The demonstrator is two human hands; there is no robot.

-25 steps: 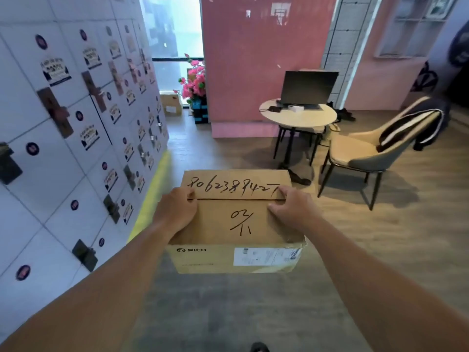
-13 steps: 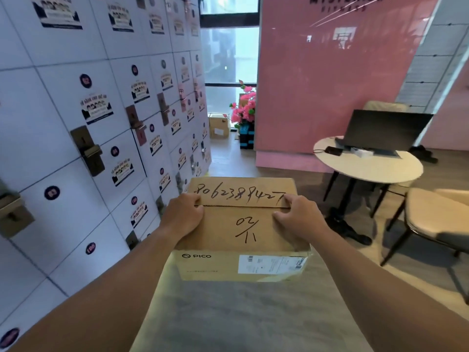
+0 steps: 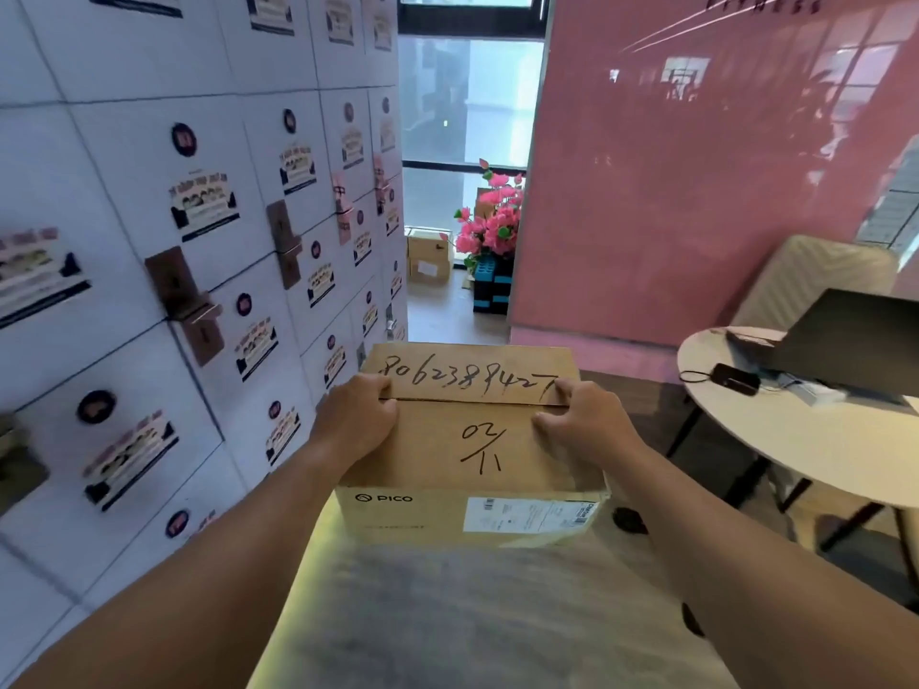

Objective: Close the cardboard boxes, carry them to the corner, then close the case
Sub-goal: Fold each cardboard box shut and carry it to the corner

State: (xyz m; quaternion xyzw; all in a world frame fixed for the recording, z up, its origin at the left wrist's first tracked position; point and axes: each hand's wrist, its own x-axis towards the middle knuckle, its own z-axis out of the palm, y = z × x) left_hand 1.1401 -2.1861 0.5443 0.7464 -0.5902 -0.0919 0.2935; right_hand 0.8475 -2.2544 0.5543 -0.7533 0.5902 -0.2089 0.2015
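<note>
Box: a closed cardboard box (image 3: 472, 440) is held out in front of the person at about waist height, clear of the floor, with the locker wall (image 3: 149, 241) on the left and a round worktop (image 3: 820, 440) on the right.
Left grip: the left hand (image 3: 355, 422) lies over the left part of the lid, fingers curled at the flap seam, holding the box.
Right grip: the right hand (image 3: 579, 422) mirrors it on the right, fingers bent down onto the seam, holding the box.
Flaps: both top flaps lie flat and meet along one line; no tape shows, so they probably spring up if the hands let go.
Weight: likely light to moderate, since two hands on the top edges carry it level.
Stiffness: corrugated walls look rigid, though the near right corner is a bit crushed.
Surface: dry matte card, not slippery.
Where to hold: at the side edges with thumbs across the seam, as now; a hand beneath would be safer if the contents are heavy.
Destination: another box (image 3: 427, 261) sits on the floor at the far end by the pink flowers (image 3: 490, 226), probably the corner.
</note>
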